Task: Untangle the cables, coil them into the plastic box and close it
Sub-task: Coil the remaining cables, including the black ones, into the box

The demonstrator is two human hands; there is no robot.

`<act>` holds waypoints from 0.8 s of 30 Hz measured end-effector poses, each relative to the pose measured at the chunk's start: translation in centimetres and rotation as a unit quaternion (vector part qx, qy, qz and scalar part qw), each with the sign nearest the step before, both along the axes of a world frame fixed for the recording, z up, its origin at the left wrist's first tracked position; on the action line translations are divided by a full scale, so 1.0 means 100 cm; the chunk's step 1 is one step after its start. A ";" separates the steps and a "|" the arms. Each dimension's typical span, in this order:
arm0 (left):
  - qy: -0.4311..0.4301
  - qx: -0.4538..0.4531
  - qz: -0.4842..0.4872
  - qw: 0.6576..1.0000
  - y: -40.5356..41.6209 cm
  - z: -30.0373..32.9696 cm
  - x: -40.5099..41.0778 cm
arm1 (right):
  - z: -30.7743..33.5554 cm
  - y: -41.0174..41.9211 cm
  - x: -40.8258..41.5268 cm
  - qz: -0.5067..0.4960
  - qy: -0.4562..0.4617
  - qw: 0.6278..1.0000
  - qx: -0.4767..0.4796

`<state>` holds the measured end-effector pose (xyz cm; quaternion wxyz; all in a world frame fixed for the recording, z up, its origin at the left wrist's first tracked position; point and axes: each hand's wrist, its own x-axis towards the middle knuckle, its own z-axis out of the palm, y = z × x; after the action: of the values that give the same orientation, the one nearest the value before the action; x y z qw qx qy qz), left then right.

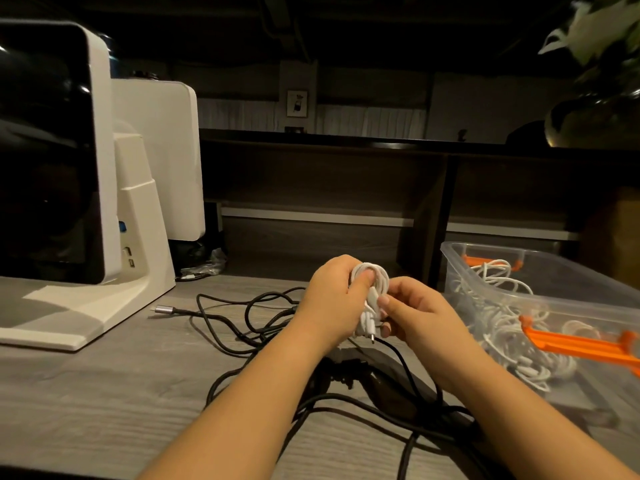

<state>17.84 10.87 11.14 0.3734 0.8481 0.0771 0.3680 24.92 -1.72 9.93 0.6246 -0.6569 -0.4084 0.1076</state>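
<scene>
My left hand (332, 299) grips a small coil of white cable (370, 296) above the middle of the table, thumb pressed over the loops. My right hand (412, 313) pinches the same coil's loose end, and a plug hangs just below it. Under both hands a tangle of black cables (249, 327) sprawls over the grey wood table, one end with a silver plug (162, 310) lying to the left. To the right stands the clear plastic box (561, 282), uncovered, with orange latches (575, 344) and coiled white cables (512, 327) inside.
A white machine with a dark screen (86, 188) occupies the table's left side. Dark shelving (346, 188) runs behind the table. A plant in a dark pot (595, 109) stands at the upper right. A crumpled plastic bag (207, 263) lies behind the machine.
</scene>
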 end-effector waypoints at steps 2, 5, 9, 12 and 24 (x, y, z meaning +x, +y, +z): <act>0.014 0.023 0.014 1.000 -0.002 0.001 0.000 | -0.003 0.000 0.000 -0.014 -0.010 1.000 -0.008; 0.022 0.038 -0.001 0.999 -0.008 0.003 -0.001 | -0.004 0.000 0.001 -0.023 0.002 1.000 -0.005; 0.057 -0.016 -0.071 0.996 -0.010 0.005 -0.006 | -0.002 -0.001 0.003 -0.045 0.026 0.999 0.003; 0.048 -0.001 -0.062 0.997 -0.012 0.005 -0.006 | -0.002 -0.001 0.003 -0.077 0.016 0.997 -0.003; 0.007 0.012 -0.110 0.994 -0.027 0.031 -0.004 | 0.044 -0.023 -0.002 -0.204 -0.185 0.960 -0.054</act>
<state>17.43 8.21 14.23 0.4005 0.8586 -0.0185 0.3195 24.73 -4.06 14.29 0.5104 -0.7677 -0.3672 -0.1236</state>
